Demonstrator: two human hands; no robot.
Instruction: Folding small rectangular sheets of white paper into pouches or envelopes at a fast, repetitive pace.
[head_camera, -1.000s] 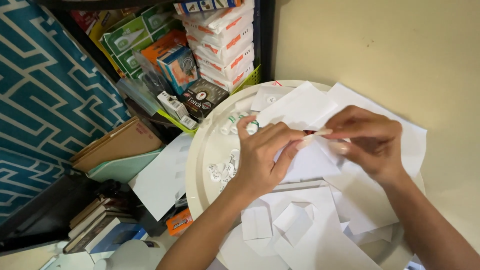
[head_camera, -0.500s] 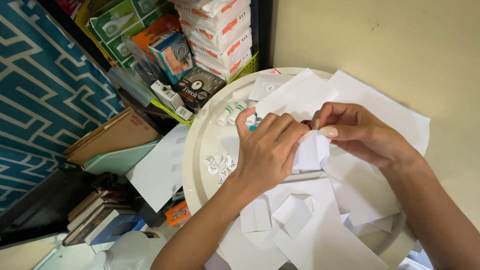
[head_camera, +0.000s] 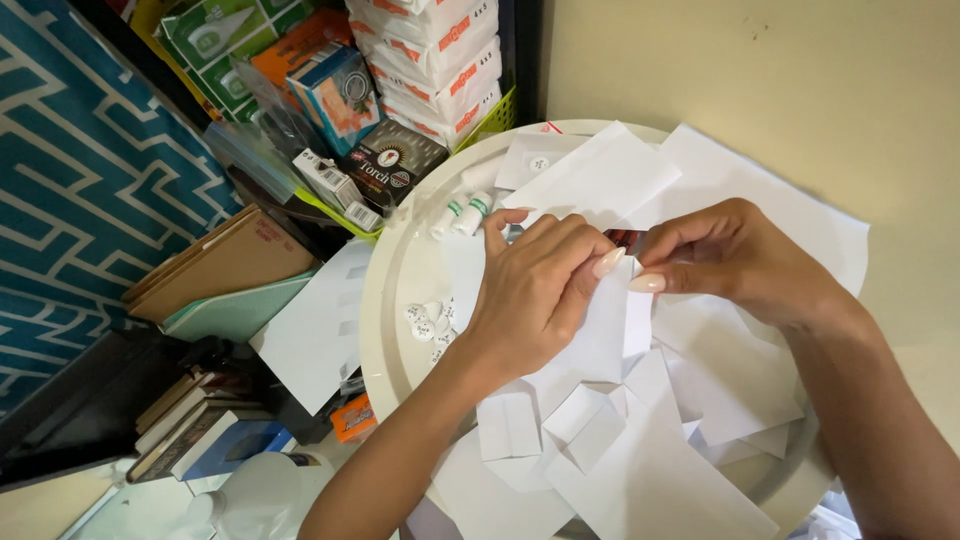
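My left hand and my right hand meet over a round white tray. Both pinch a small white paper piece between them, fingertips almost touching. A dark reddish bit shows just above the fingers, too small to identify. Many white paper sheets and small folded envelopes lie heaped on the tray under my hands. Several small white round pieces lie on the tray left of my left wrist. Two small white tubes with green bands rest near the tray's far rim.
Stacked colourful boxes and white cartons fill a shelf at the back left. Brown and green folders and books sit at the left. A blue patterned panel stands far left; a beige wall behind.
My hands have drawn closer together and lower over the paper pile. The camera has moved in, so the tray and hands look larger.
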